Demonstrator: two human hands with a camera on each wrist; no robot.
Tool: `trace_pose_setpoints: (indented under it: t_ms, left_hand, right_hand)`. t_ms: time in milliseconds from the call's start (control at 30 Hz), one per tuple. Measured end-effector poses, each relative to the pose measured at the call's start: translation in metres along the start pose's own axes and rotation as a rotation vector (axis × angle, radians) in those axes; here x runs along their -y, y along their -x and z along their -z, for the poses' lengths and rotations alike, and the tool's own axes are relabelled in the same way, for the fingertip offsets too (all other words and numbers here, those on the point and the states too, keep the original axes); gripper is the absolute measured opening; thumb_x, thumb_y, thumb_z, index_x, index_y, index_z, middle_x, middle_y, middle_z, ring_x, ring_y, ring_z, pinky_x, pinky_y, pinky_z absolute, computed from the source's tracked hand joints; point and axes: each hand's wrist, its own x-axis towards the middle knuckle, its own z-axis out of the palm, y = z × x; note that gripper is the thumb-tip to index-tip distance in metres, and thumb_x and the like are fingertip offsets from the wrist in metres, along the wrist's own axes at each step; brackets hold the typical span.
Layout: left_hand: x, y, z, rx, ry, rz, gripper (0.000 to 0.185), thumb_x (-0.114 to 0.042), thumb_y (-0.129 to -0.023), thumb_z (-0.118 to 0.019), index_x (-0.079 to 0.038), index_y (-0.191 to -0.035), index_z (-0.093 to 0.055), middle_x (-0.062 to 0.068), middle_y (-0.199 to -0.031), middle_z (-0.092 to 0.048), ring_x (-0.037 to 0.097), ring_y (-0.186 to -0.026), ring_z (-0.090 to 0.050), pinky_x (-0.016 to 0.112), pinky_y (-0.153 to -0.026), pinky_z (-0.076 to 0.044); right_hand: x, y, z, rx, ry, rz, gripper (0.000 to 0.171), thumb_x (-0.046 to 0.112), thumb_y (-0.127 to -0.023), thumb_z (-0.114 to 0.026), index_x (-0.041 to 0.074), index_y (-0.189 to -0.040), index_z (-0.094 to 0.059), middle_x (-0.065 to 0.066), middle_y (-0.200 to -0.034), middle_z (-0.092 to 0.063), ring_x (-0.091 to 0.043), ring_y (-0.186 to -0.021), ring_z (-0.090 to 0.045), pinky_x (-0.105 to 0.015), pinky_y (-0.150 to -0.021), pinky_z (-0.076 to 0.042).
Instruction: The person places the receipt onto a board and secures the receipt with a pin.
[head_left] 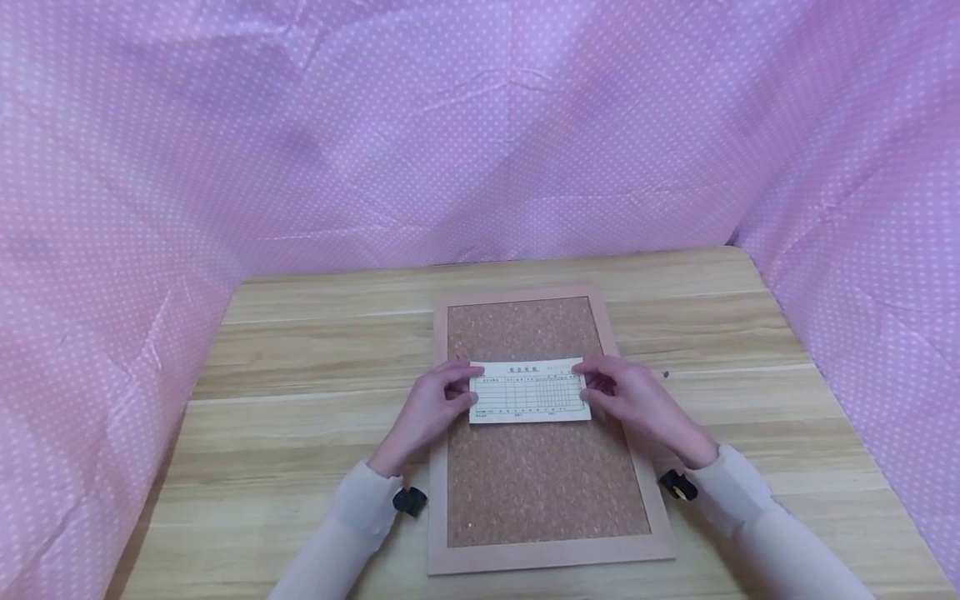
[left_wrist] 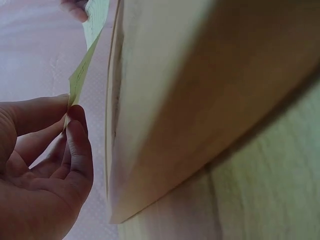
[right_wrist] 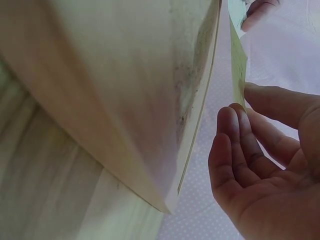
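A printed paper slip (head_left: 529, 392) with ruled lines and columns is held level above the middle of a framed cork board (head_left: 547, 483). My left hand (head_left: 433, 402) pinches the slip's left edge between thumb and fingers. At the opposite edge, my right hand (head_left: 637, 398) pinches it the same way. In the left wrist view the slip (left_wrist: 82, 75) shows nearly edge-on, apart from the board's frame (left_wrist: 165, 110). The right wrist view also has the slip (right_wrist: 238, 65) edge-on, with thumb and fingertips meeting on its end.
The board lies on a wood-grain table (head_left: 300, 400). Pink dotted cloth (head_left: 480, 133) hangs behind the table and on both sides. A small dark spot (head_left: 665, 375) is on the tabletop right of the board. Black wrist devices (head_left: 409, 501) sit at both cuffs.
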Motion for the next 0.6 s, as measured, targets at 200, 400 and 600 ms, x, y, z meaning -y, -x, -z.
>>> trace_pose_setpoints:
  t_ms: [200, 400, 600]
  left_hand:
    - [0.0030, -0.0031, -0.0010, 0.022, -0.036, -0.013, 0.038, -0.002, -0.093, -0.073, -0.005, -0.130, -0.071, 0.016, -0.145, -0.056, 0.016, -0.095, -0.064, 0.034, -0.083, -0.055]
    - [0.0048, -0.0061, -0.0026, 0.054, -0.082, -0.045, 0.037, 0.001, -0.092, -0.072, -0.002, -0.130, -0.071, 0.019, -0.143, -0.056, 0.015, -0.091, -0.062, 0.032, -0.080, -0.054]
    - [0.0067, -0.0074, -0.0042, 0.059, -0.094, -0.035, 0.039, 0.002, -0.092, -0.072, -0.001, -0.130, -0.070, 0.020, -0.145, -0.055, 0.014, -0.089, -0.062, 0.033, -0.080, -0.054]
  right_hand:
    - [-0.0019, -0.0030, -0.0020, 0.012, 0.024, -0.016, 0.031, 0.004, -0.090, -0.078, 0.003, -0.120, -0.073, -0.001, -0.099, -0.070, -0.011, -0.086, -0.062, -0.031, -0.077, -0.054]
    - [-0.0053, -0.0054, -0.0038, 0.047, 0.041, -0.032, 0.030, 0.003, -0.091, -0.075, 0.002, -0.121, -0.073, -0.001, -0.099, -0.069, -0.011, -0.086, -0.059, -0.032, -0.077, -0.052]
    - [-0.0081, -0.0071, -0.0056, 0.058, 0.059, -0.037, 0.029, 0.002, -0.091, -0.075, 0.003, -0.119, -0.074, 0.002, -0.095, -0.067, -0.011, -0.083, -0.058, -0.032, -0.075, -0.051]
